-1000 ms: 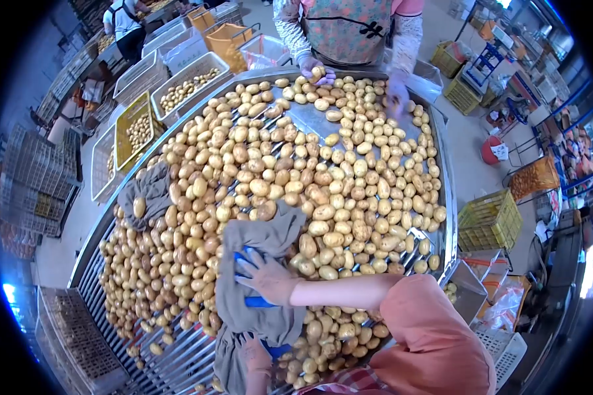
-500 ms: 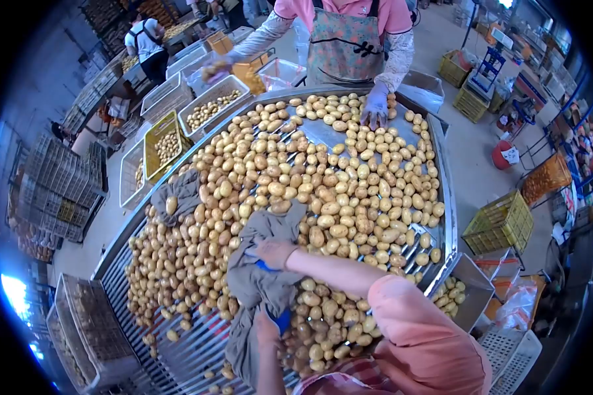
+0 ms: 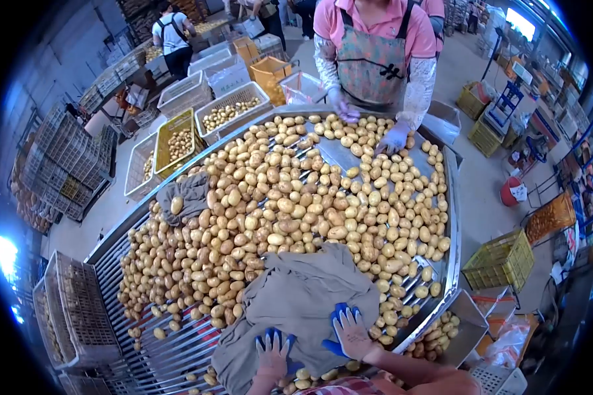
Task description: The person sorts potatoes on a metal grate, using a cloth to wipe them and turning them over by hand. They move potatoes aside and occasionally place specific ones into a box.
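A grey cloth (image 3: 296, 289) lies spread over the potatoes at the near side of the metal sorting table. My left hand (image 3: 273, 355), in a glove with blue fingertips, rests on the cloth's near part with its fingers spread. To its right, my right hand (image 3: 350, 334), gloved alike, lies flat on the cloth, fingers apart. Many potatoes (image 3: 244, 224) cover the table beyond and to the left of the cloth. A second, smaller grey cloth (image 3: 192, 191) is bunched at the left edge with a potato on it.
Across the table a co-worker in an apron (image 3: 373, 66) has gloved hands over the potatoes. Bare rollers (image 3: 151, 349) show at the near left. Crates of potatoes (image 3: 230, 113) stand beyond the left edge; a metal bin (image 3: 464, 329) adjoins the right edge.
The bunched cloth is now spread out over the potatoes, and both my hands have let go of its folds and moved toward me. The co-worker's outstretched arm has come back to the table.
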The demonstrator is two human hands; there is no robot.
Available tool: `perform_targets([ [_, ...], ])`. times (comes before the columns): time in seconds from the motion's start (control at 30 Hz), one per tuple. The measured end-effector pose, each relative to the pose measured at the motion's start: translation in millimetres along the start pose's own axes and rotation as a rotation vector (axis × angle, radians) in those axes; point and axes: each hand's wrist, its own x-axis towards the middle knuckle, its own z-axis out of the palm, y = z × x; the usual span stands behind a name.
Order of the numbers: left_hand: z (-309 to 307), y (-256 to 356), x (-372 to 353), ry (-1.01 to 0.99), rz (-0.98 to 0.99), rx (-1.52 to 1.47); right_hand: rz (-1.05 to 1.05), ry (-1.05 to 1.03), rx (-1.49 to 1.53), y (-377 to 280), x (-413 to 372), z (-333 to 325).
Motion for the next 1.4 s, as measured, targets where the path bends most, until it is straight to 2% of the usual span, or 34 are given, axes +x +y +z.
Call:
perform_targets([
  [0.07,16,-25,27,-0.038,0.081,0.616,0.075,-0.022,0.064,-7,24,13],
  [0.1,20,-36,37,-0.126,-0.054,0.017,0.042,-0.040,0.114,-3,45,17],
  [0.13,-3,-33,51,-0.207,-0.083,0.097,0.009,-0.074,0.177,1,72,15],
  [0.2,-28,-41,71,-0.140,-0.065,0.139,-0.074,0.036,0.048,3,116,46],
  [0.27,-42,-68,102,-0.014,-0.112,0.216,-0.038,-0.203,0.121,-7,182,7],
  [0.3,-57,-76,120,0.035,-0.186,0.218,-0.091,0.046,-0.094,-9,210,31],
  [0.33,-63,-85,140,0.095,-0.269,0.256,-0.073,0.159,0.164,-11,240,30],
  [0.37,-68,-96,160,0.137,-0.300,0.268,0.036,0.070,0.319,-3,279,41],
  [0.4,-72,-100,178,0.158,-0.342,0.245,0.011,0.034,0.106,4,310,39],
  [0.43,-73,-101,193,0.200,-0.354,0.193,0.055,-0.162,0.216,11,347,15],
  [0.5,-75,-95,217,0.282,-0.377,0.132,0.028,0.106,-0.086,23,389,25],
  [0.53,-70,-86,220,0.313,-0.405,0.095,0.045,0.224,-0.257,22,385,24],
  [0.57,-66,-78,210,0.309,-0.402,0.087,0.048,0.217,-0.262,22,368,31],
  [0.63,-67,-65,205,0.308,-0.384,0.238,-0.063,0.336,-0.270,28,340,33],
  [0.67,-65,-61,188,0.252,-0.320,0.126,-0.063,0.322,-0.277,25,312,15],
  [0.73,-63,-47,144,0.270,-0.200,-0.011,-0.054,-0.010,0.151,28,255,-17],
  [0.77,-72,-32,120,0.239,-0.196,-0.082,-0.105,-0.026,0.158,45,235,-9],
  [0.83,-60,-19,82,-0.019,-0.217,-0.256,-0.106,0.041,0.152,64,173,-3],
  [0.87,-45,-11,62,-0.091,-0.210,-0.269,-0.103,0.193,0.221,54,126,-22],
  [0.9,-53,7,38,-0.155,-0.162,-0.300,0.016,0.088,0.137,52,83,-28],
  [0.93,-32,13,18,-0.038,0.017,-0.115,0.095,0.023,0.009,48,44,-30],
  [0.97,-34,24,4,-0.109,0.056,-0.220,0.038,0.231,0.095,48,6,-22],
  [1.0,-36,33,-5,-0.191,0.094,-0.321,0.416,-0.348,0.145,29,-9,-50],
  [1.07,-29,33,-2,-0.300,0.206,-0.094,0.113,0.062,0.097,33,-60,8],
  [1.1,-23,27,11,-0.282,0.167,-0.072,0.134,0.083,0.102,34,-49,6],
  [1.17,-22,17,48,-0.248,0.146,0.032,0.127,-0.068,0.180,28,-26,-7],
  [1.2,-21,14,64,-0.201,0.104,0.107,0.144,-0.063,0.179,31,-8,-1],
  [1.23,-23,8,72,-0.116,0.101,-0.031,0.132,-0.092,0.109,35,19,8],
  [1.27,-8,-5,79,-0.056,0.128,0.205,0.115,-0.128,0.043,39,44,14],
  [1.3,-17,-9,89,-0.038,0.113,0.223,0.120,-0.135,0.051,41,65,17],
  [1.4,-42,-32,137,0.054,0.090,0.288,0.046,0.048,-0.057,50,121,22],
])
